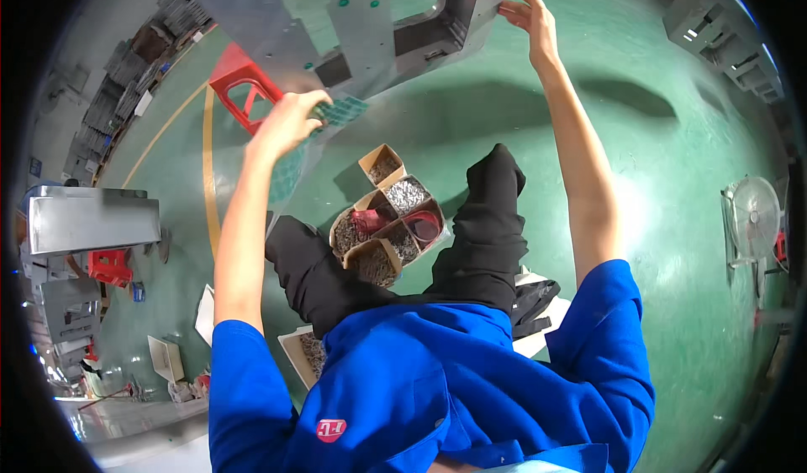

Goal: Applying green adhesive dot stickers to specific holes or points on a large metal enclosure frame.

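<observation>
My left hand (290, 124) pinches a clear sheet with green patches (343, 111), whose lower part hangs down along the wrist. The sheet lies close to the lower edge of a large grey metal frame (370, 31) with rectangular openings. A few small green dots (343, 3) sit on the frame's face. My right hand (534, 23) is raised at the frame's right side, fingers stretched out. Its fingertips are at the frame's edge; whether they touch it is hard to tell.
Behind my left hand stands a red plastic stool (239, 82). Cardboard boxes of small metal parts (406, 194) sit on the green floor between my legs. A fan (752, 216) stands far right, a grey metal cabinet (92, 221) at left. Grey stacks (126, 73) line the far left.
</observation>
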A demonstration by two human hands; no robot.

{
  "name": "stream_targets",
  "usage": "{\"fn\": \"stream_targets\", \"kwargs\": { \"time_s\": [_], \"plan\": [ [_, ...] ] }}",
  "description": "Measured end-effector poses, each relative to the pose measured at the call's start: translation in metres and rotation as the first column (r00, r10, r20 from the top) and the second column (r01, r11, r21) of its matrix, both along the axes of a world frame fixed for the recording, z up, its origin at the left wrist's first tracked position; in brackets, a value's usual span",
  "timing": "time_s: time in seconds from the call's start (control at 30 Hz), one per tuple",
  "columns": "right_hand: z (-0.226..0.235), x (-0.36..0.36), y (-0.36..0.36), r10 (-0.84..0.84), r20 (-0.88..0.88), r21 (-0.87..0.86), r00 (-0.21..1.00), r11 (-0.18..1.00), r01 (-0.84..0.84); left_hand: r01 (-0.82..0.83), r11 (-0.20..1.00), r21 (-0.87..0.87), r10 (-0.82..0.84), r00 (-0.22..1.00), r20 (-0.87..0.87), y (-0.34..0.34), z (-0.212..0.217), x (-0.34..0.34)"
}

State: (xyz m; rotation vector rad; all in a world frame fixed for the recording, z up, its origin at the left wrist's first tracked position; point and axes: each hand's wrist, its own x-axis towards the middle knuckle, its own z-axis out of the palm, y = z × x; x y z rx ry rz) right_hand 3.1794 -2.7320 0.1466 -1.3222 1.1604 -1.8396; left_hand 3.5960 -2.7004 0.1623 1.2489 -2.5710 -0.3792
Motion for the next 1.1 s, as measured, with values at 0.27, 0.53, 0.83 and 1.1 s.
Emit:
{"fn": "stream_targets", "kwargs": {
  "time_s": [0.27, 0.53, 0.83, 1.1],
  "plan": [
    [0.002, 0.015, 0.053, -0.051, -0.145, -0.118, 0.988, 0.992, 0.034, 0.031, 0.891, 0.453, 0.118, 0.947, -0.297, 0.017, 0.034, 0.044],
    [0.004, 0.127, 0.118, 0.255, -0.153, -0.208, 0.955, 0.936, -0.284, 0.403, 0.723, 0.561, 0.07, 0.765, -0.64, 0.108, 0.058, 0.04],
    [0.023, 0.217, 0.209, 0.106, -0.367, -0.307, 0.924, 0.924, -0.228, 0.371, 0.684, 0.629, 0.322, 0.619, -0.716, 0.135, 0.033, 0.081],
    [0.029, 0.241, 0.196, 0.437, -0.217, -0.248, 0.873, 0.84, -0.482, 0.214, 0.775, 0.595, 0.325, 0.672, -0.666, 0.112, 0.042, 0.065]
  ]
}}
